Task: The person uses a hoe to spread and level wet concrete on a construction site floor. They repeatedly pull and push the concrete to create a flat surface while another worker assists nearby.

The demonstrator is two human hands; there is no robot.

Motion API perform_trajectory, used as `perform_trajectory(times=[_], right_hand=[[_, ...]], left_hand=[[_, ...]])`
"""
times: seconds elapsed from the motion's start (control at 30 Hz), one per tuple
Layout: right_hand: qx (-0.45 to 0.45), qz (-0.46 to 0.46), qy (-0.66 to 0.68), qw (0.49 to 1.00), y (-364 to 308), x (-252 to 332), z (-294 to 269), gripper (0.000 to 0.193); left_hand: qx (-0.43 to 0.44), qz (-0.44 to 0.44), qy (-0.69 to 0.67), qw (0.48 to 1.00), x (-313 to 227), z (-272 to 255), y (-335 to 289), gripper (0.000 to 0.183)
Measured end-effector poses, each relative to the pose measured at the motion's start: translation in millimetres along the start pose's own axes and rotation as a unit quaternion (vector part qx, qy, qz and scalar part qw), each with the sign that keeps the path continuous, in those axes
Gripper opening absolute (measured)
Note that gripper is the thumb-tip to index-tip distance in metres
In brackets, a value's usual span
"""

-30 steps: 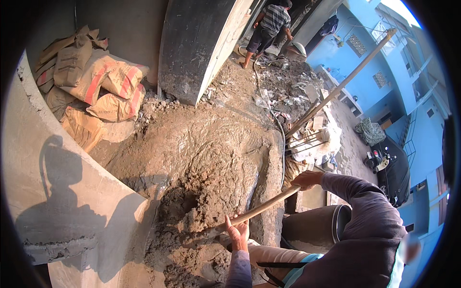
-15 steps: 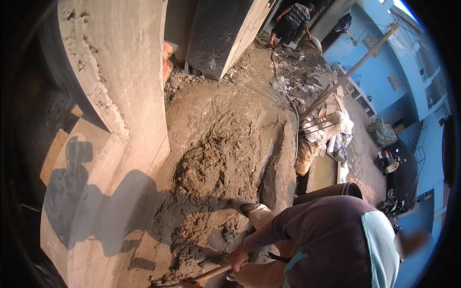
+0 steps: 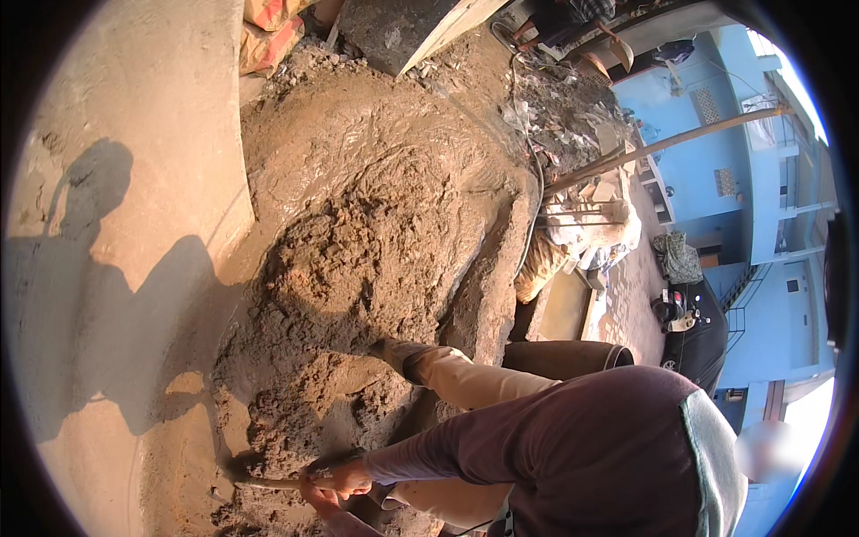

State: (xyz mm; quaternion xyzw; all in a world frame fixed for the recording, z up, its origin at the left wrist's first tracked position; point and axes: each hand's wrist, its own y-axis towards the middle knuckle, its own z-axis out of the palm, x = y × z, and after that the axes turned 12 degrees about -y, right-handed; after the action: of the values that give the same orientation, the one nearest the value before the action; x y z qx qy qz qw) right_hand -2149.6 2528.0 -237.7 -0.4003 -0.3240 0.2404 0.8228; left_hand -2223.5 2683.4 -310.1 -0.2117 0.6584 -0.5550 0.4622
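Observation:
Both my hands are wrapped round the wooden handle (image 3: 273,484) of a long tool. Its dark end (image 3: 234,469) reaches into wet, muddy material, so I cannot make out the blade's shape. My left hand (image 3: 318,495) is closed on the handle nearer that end; its sleeve comes in from the lower edge. Close behind it, my right hand (image 3: 352,476) also grips the handle, at the end of a dark purple sleeve. A lumpy heap of brown-grey mortar-like mix (image 3: 344,251) spreads above my hands in the picture. My boot (image 3: 398,358) stands in the mix.
A pale concrete slab (image 3: 161,80) bearing my shadow borders the heap on the left. Sacks (image 3: 268,40) lie at the top left. A hose (image 3: 535,192), a slanting pole (image 3: 667,143) and rubble lie to the right. Another person (image 3: 573,22) works at the far top.
Both hands and the tool have moved left in the picture, and my left hand has come up from the lower edge. The view has shifted, with the heap now farther left and higher.

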Motion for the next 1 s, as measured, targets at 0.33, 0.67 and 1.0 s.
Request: perform_trajectory(times=[0.33,0.67,1.0], right_hand=[[-0.107,-0.001,-0.096,0.99,-233,-29,-162,0.033],[-0.356,0.218,-0.358,0.835,-614,-207,-220,0.041],[-0.169,0.086,-0.45,0.873,-387,-101,-118,0.043]], left_hand=[[0.091,-0.128,-0.144,0.977,64,245,-60,0.015],[0.266,-0.397,-0.275,0.834,212,413,-213,0.026],[0.223,-0.151,-0.33,0.905,53,152,-149,0.024]])
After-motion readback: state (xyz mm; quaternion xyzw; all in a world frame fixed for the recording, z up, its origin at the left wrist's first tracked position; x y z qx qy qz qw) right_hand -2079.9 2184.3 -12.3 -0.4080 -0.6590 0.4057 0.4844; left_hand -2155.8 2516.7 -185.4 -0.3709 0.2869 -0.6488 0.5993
